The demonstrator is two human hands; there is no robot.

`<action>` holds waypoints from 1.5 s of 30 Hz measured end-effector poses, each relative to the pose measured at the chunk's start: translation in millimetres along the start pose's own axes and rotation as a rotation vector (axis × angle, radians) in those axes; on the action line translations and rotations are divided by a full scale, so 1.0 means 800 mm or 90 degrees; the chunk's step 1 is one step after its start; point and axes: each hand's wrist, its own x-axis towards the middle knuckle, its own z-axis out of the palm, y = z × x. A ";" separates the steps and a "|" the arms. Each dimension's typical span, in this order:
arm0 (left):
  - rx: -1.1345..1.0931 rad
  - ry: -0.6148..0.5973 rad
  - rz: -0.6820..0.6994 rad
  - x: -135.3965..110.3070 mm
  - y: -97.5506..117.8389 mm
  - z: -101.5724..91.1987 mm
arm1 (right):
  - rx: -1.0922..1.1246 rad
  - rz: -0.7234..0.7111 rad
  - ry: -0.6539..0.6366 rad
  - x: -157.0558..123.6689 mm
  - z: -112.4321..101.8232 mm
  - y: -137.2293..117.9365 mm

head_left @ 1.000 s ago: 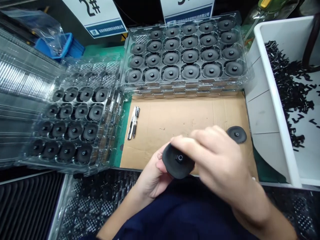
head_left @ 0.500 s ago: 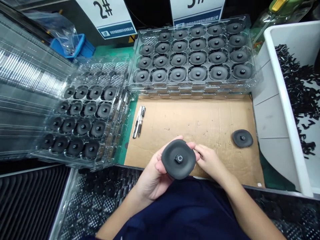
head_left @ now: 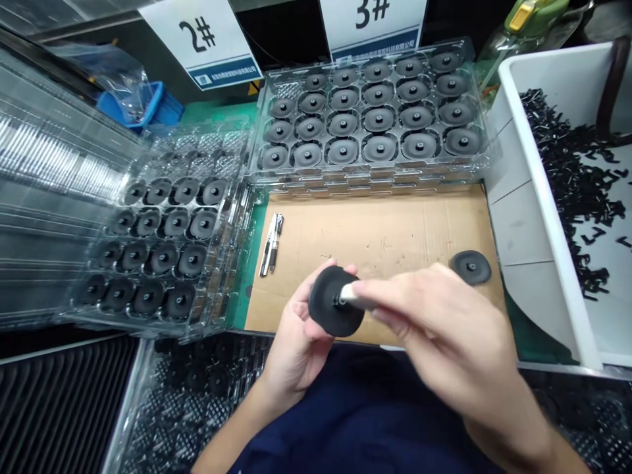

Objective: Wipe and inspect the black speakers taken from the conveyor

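Holds a black round disc (head_left: 328, 309) in the left hand (head_left: 293, 342), low over the near part of a brown cardboard sheet (head_left: 405, 230). Tilts it, with a small stub (head_left: 339, 301) in its middle facing the right hand (head_left: 451, 329). Closes the left thumb and fingers around its edge. Puts the right fingertips close by the stub, along with a small white bit (head_left: 348, 292). Bunches the right fingers together, but too blurry here: cannot tell how tight, or on what. To the right, flat on the cardboard, a second black disc (head_left: 471, 267), well apart from the first. At the left end, two thin pen-like tools (head_left: 273, 253), side by side. Behind, a clear plastic tray (head_left: 375, 168) full of rows of black discs. On the left, another clear tray (head_left: 133, 326) with more discs. On the right, a white bin (head_left: 547, 217) with lots of little black pieces (head_left: 567, 171) inside.
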 end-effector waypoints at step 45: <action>0.029 -0.020 0.094 0.019 0.005 0.000 | 0.113 0.258 0.169 -0.023 0.018 0.025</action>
